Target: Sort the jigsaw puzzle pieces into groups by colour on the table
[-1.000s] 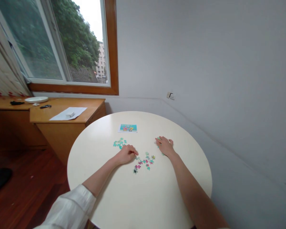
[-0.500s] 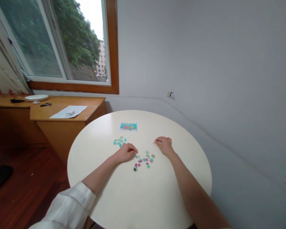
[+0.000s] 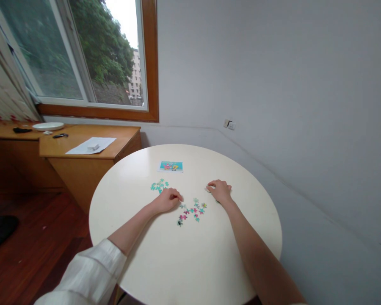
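My left hand (image 3: 167, 201) rests on the white round table with its fingers curled together. Whatever may be in its fingertips is hidden. Just beyond it lies a cluster of teal jigsaw pieces (image 3: 159, 185), partly covered by the hand. To its right, several pink, teal and yellow jigsaw pieces (image 3: 194, 210) are spread out, some seeming linked. My right hand (image 3: 220, 191) is bent over the table farther right, its fingers closed at a pale jigsaw piece (image 3: 208, 189). Other bits show partly under that hand.
A teal picture card (image 3: 171, 166) with cartoon figures lies at the far side of the round table (image 3: 190, 262). A wooden desk (image 3: 82, 165) to the left bears a paper sheet (image 3: 79, 148), a small white box and a white plate (image 3: 48, 126). A wall stands close behind and to the right.
The view has tipped slightly, so everything sits a little higher. My right hand has shifted slightly and its fingers stay bent at the pale piece. My left hand stays in place.
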Tool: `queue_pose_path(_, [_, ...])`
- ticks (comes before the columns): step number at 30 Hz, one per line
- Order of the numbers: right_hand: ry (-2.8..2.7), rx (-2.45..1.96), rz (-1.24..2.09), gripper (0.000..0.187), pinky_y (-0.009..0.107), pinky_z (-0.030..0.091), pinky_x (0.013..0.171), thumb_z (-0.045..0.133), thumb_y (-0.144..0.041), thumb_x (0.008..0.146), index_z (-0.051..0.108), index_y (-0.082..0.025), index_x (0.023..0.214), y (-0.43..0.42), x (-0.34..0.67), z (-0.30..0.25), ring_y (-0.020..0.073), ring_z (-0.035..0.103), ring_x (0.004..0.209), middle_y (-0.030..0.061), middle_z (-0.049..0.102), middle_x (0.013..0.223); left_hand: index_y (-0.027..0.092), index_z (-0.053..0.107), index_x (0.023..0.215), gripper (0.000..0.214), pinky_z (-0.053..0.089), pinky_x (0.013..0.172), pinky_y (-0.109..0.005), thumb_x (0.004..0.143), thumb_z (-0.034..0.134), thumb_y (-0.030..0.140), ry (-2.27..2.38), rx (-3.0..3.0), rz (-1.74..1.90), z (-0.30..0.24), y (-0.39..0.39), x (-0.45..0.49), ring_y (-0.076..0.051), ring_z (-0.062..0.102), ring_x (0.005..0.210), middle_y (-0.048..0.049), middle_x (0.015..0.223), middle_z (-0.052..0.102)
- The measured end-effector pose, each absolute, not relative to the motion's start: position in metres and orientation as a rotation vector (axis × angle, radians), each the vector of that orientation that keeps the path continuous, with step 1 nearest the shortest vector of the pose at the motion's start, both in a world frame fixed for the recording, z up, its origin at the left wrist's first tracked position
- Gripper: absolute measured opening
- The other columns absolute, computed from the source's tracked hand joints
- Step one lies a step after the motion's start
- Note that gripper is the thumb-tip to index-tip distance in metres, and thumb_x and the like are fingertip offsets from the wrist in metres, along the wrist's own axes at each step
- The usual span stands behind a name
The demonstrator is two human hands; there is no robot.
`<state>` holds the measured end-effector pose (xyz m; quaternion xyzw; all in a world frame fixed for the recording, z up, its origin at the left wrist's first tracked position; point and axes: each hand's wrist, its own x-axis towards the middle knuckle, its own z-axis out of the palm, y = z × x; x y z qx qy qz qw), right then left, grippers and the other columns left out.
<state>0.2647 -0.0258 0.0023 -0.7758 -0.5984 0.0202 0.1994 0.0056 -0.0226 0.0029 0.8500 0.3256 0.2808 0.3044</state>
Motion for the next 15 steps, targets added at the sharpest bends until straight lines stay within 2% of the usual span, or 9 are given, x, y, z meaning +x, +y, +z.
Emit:
queue_pose_path(5, [-1.685,-2.014,0.065,0.023,0.037,0.031,0.083,0.047,-0.029,0.082,0.068,-0.023,0.083,-0.030,0.268,0.004,0.0201,0.054,0.094,0.0043,0.065,0.096,0.013,0.070,0.074,0.028,0.045,0.071,-0.024,0.065,0.043,0.008,0.851,2.229,0.751,0.001,-0.022,0.005,-0.014,0.059,0.075,-0.0055,0.078,0.067])
queue_pose_path(9, [-1.801,-1.844,0.239,0.022,0.033,0.036,0.083,0.059,-0.037,0.073,0.068,-0.023,0.088,-0.037,0.275,0.010,0.0166,0.057,0.084,0.0029,0.065,0.094,0.013,0.069,0.074,0.028,0.045,0.069,-0.023,0.065,0.043,0.007,0.847,2.211,0.753,0.002,-0.022,0.006,-0.014,0.059,0.073,-0.0057,0.078,0.067])
queue_pose_path(11, [-1.896,-1.786,0.331,0.025,0.032,0.039,0.083,0.066,-0.034,0.067,0.068,-0.022,0.089,-0.039,0.278,0.012,0.0165,0.058,0.084,0.0031,0.065,0.095,0.012,0.069,0.074,0.028,0.045,0.069,-0.024,0.065,0.043,0.007,0.845,2.202,0.755,0.003,-0.022,0.006,-0.014,0.059,0.072,-0.0060,0.078,0.067])
queue_pose_path(15, [-1.960,-1.707,0.431,0.017,0.029,0.044,0.078,0.060,-0.024,0.071,0.070,-0.018,0.083,-0.038,0.281,0.012,0.0171,0.060,0.083,0.0056,0.067,0.091,0.012,0.069,0.073,0.026,0.045,0.070,-0.024,0.066,0.044,0.008,0.847,2.182,0.758,0.004,-0.023,0.006,-0.014,0.059,0.073,-0.0063,0.078,0.067])
